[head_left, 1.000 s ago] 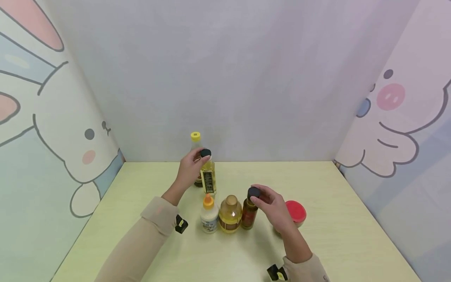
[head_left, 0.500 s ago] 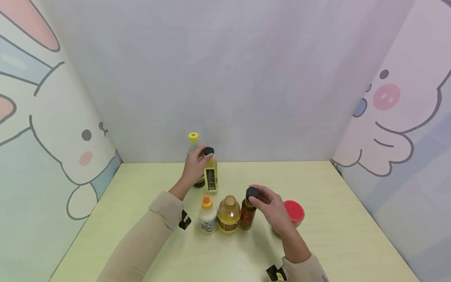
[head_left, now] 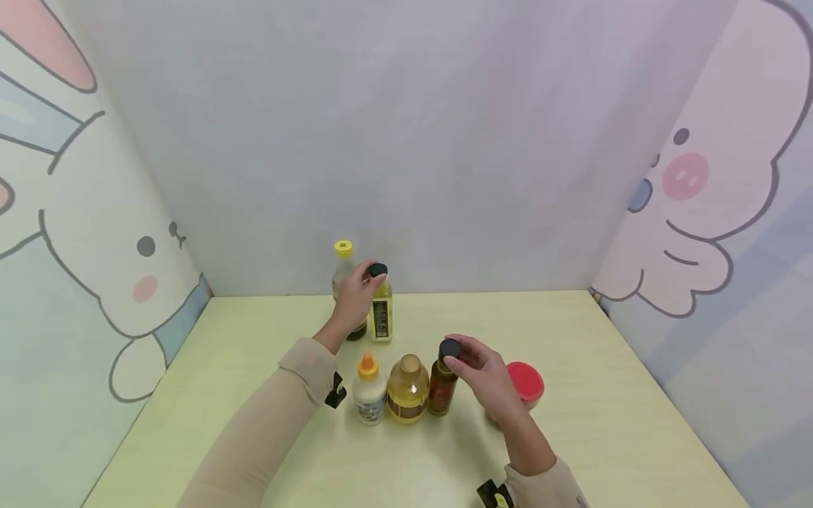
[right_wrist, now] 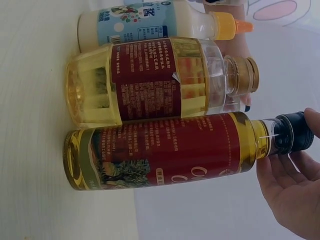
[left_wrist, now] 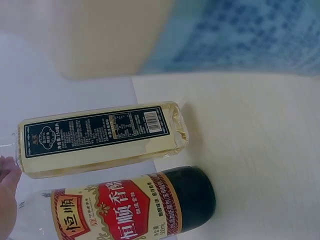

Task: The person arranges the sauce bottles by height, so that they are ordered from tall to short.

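Observation:
At the back of the table my left hand [head_left: 357, 296] pinches the black cap of a square clear bottle [head_left: 382, 319] of pale yellow liquid. It stands upright beside a vinegar bottle [left_wrist: 125, 207] with a yellow cap [head_left: 344, 248], which my hand partly covers in the head view. Nearer the front, my right hand [head_left: 485, 374] holds the black cap of an olive oil bottle [right_wrist: 165, 150] between thumb and fingers. Left of that bottle stand a round-bodied oil bottle [head_left: 408, 395] with a gold cap and a white squeeze bottle [head_left: 370, 398] with an orange nozzle.
A jar with a red lid [head_left: 526, 381] sits to the right, partly behind my right hand and wrist. The pale table [head_left: 603, 423] meets a grey back wall [head_left: 444, 176]. Panels with cartoon animals close off both sides.
My left hand has shifted the square bottle right and slightly back, opening more distance from the squeeze bottle. My right hand stays on the olive oil bottle's cap. The head view has turned slightly.

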{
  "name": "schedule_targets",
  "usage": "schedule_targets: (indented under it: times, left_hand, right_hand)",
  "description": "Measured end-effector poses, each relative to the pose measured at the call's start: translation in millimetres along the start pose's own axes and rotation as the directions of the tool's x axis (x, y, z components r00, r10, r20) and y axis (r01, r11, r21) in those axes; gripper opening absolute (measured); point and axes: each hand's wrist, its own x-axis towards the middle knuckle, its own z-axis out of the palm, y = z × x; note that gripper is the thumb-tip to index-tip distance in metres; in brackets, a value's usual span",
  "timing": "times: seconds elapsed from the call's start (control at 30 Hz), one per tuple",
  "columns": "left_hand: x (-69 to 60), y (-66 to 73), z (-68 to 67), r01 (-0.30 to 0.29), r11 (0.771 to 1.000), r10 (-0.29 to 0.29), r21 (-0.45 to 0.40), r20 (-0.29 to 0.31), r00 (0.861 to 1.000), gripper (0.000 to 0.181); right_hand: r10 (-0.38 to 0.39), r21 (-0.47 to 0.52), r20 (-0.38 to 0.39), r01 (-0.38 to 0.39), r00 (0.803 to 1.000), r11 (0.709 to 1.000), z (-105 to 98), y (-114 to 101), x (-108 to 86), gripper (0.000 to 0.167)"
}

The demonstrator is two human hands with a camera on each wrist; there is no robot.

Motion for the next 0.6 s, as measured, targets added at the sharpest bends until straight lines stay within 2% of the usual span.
schedule_targets:
  times: [0.27, 0.6]
  left_hand:
    - [4.3, -8.6, 2.1, 0.001, 0.999, -0.002, 0.054, 0.022, 1.000, 0.045]
    - [4.0, -9.8, 2.7, 0.020, 0.993, -0.020, 0.113, -0.005, 1.000, 0.045]
  right_hand:
    - [-0.005, 0.009, 0.002, 0.005, 1.000, 1.000, 1.5, -2.2, -2.2, 0.040]
    - [-0.008, 0.012, 0.000, 0.008, 1.000, 1.000, 3.0, -3.9, -2.0, 0.039]
